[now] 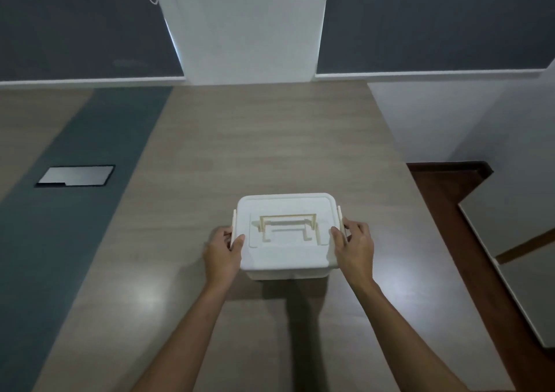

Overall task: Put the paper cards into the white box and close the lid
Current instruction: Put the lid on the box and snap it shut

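Observation:
A white plastic box [286, 256] stands on the wooden table [270, 151] in front of me, its lid down and a cream carrying handle [288, 226] lying flat in the lid's recess. My left hand [222, 252] grips the box's left side, thumb on the lid and fingers at the cream side latch [234, 221]. At the right side my right hand [354, 247] does the same, with fingers on the right latch [340, 217]. No paper cards are in view.
A dark teal strip [90, 166] runs along the table's left part, with a grey flat hatch plate [75, 175] set in it. The table's right edge drops to a red-brown floor [450, 193]. A wall with a white pillar [249, 25] rises behind.

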Demonstrator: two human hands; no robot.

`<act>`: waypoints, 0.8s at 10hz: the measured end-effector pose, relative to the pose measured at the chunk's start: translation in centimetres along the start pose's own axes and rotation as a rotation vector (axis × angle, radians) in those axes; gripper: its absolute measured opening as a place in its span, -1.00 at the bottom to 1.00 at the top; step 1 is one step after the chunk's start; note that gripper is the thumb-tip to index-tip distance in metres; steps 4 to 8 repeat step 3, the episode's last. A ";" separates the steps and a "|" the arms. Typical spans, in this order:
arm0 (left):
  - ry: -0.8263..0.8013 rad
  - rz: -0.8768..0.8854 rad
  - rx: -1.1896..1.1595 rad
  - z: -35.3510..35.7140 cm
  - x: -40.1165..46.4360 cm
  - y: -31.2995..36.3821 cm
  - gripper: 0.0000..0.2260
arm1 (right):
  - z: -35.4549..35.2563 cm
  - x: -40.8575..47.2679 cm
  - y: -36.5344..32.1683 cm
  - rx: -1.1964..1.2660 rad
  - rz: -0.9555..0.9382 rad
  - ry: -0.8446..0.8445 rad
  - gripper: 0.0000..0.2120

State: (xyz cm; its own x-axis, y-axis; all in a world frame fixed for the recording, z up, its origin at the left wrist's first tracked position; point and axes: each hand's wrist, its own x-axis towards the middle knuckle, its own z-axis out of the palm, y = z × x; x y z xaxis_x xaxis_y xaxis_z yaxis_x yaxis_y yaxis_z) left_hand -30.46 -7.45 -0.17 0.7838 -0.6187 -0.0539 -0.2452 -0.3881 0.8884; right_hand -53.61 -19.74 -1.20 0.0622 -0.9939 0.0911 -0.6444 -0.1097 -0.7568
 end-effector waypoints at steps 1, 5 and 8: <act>-0.003 0.014 0.056 -0.2 1.1 0.5 -0.80 | 0.5 0.7 -0.7 0.007 -0.016 -0.004 -0.63; -0.019 0.003 0.040 -0.8 1.5 0.6 -0.78 | 0.6 0.7 -0.8 0.053 -0.004 -0.007 -0.58; -0.019 0.003 0.040 -0.8 1.5 0.6 -0.78 | 0.6 0.7 -0.8 0.053 -0.004 -0.007 -0.58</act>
